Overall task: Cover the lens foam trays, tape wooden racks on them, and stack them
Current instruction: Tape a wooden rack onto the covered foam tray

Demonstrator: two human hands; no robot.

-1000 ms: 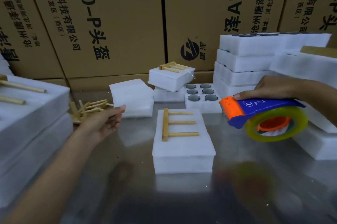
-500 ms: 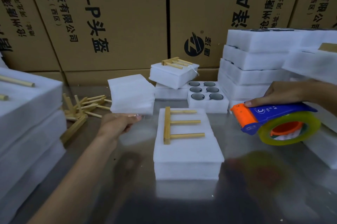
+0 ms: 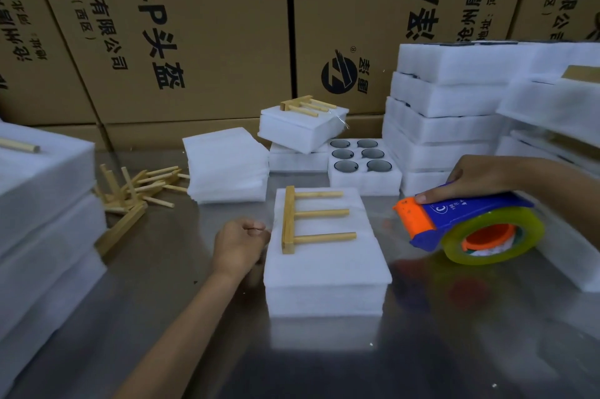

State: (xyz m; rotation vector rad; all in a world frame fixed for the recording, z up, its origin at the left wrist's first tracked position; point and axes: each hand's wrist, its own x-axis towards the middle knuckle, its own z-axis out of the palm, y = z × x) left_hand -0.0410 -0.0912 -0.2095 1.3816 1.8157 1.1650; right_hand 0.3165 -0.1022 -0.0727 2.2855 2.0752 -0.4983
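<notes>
Tray: covered foam tray [image 3: 324, 272] on desk [image 3: 194, 350]; wooden rack [image 3: 311, 220] lies loose on top
L hand [image 3: 238, 247]: curled against tray's left edge; whether it pinches tape, can't tell
R hand [image 3: 477, 181]: grips tape dispenser [image 3: 467, 226]; run strip across pegs, press flat

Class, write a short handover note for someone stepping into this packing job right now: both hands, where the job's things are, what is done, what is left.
Left hand: curled, at the left edge of the covered foam tray at table centre; whether it grips anything cannot be told.
Right hand: holds the tape dispenser in the air, right of that tray.
Wooden rack lies on the tray; no tape visible on it.
Done: tray covered, rack placed. One taped tray sits behind.
Left: tape this rack, stack the tray, then cover the open lens tray. Spare racks lie to the left.
</notes>
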